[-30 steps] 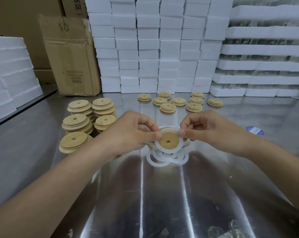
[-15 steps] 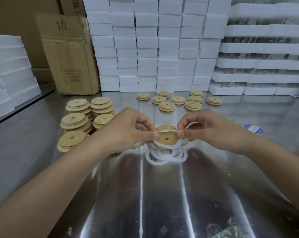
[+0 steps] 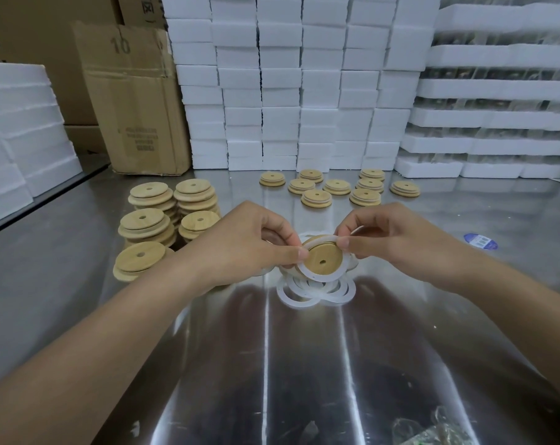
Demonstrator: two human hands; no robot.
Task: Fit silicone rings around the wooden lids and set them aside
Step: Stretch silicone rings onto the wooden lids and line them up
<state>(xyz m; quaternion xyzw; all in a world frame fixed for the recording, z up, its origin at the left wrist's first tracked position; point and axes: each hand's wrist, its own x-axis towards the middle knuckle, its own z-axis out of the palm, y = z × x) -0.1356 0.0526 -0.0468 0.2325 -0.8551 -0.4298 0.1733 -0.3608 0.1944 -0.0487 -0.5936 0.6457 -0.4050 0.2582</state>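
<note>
Left hand (image 3: 253,242) and right hand (image 3: 381,239) pinch a wooden lid (image 3: 323,260) and its white silicone ring (image 3: 317,277), held above loose rings (image 3: 314,293) at the centre of the steel table (image 3: 304,364).

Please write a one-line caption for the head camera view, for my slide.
Left hand and right hand pinch a silicone ring around a wooden lid above loose rings.
</note>
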